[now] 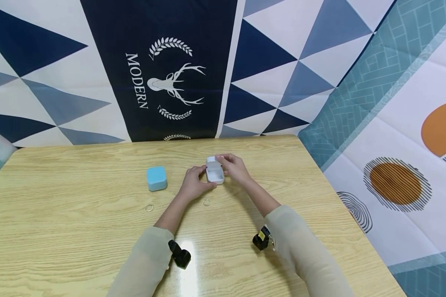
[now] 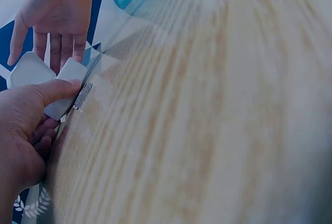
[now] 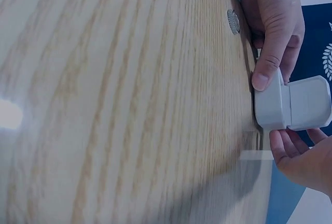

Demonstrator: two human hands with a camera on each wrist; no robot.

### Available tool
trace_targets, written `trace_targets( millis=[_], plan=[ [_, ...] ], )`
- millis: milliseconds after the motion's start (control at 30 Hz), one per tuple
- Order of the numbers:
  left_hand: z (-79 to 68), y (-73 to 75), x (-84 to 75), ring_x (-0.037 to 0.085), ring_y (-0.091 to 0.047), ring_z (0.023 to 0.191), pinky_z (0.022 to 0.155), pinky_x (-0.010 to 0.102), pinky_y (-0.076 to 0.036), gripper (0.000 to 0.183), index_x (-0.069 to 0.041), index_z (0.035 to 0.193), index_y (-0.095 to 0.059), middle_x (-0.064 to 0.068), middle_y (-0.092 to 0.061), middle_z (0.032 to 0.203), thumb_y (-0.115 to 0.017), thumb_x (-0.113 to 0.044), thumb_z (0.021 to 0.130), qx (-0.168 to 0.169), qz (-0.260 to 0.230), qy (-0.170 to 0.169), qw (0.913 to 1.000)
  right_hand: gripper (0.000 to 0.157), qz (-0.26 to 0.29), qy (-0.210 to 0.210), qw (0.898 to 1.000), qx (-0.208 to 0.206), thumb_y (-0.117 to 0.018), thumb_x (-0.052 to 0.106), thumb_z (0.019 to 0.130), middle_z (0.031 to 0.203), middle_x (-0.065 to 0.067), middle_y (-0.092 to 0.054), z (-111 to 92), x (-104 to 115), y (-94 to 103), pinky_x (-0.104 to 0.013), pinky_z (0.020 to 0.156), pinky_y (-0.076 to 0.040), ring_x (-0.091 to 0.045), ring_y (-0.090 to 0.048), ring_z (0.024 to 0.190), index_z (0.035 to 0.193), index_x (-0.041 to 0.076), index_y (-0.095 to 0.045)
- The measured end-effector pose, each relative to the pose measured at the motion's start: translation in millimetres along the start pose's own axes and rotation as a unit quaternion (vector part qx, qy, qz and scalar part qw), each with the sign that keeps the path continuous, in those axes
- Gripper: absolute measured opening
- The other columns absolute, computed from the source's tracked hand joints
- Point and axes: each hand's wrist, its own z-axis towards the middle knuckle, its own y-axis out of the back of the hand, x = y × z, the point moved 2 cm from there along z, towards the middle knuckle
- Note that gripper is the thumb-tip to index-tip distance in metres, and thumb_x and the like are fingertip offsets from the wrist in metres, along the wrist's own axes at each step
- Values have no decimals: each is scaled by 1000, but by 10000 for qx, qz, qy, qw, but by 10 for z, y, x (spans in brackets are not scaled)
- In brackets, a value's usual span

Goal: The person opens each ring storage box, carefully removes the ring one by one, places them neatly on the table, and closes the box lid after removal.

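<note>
A white ring box (image 1: 215, 175) stands with its lid (image 3: 310, 102) raised, its inside showing in the head view. My left hand (image 1: 194, 183) grips the box's base from the left, thumb on the near side. On the other side my right hand (image 1: 234, 167) is at the lid and hinge, its fingers extended beside the box in the left wrist view. A ring (image 1: 206, 202) with a sparkling band lies on the table just in front of the box. Farther left lies a second, thin ring (image 1: 149, 208).
A light blue box (image 1: 156, 178) with rounded corners stands left of my left hand. The wood-grain table (image 1: 78, 231) ends at a patterned cloth (image 1: 178, 74) at the back and another cloth on the right. Wrist cameras sit on both sleeves.
</note>
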Motion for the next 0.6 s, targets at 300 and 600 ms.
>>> trace_targets(
  millis=[300,600],
  plan=[
    [7,-5,-5,23,-42,106,92,36,-37,69,-6,125,-50,9,-54,115,-77,-28,65,-30,1,-33,10000,49,84,-93,9999,57,-52,44,84,115,-7,-55,17,-11,15,-31,82,-48,-21,-54,102,119,10,-52],
    [-6,-7,-16,23,-43,104,89,35,-38,65,-6,122,-52,10,-56,112,-77,-26,65,-53,-24,-112,9999,49,316,-116,9993,181,-55,42,84,117,-9,-55,29,-33,20,-33,83,-48,-23,-54,104,118,8,-52]
  ],
)
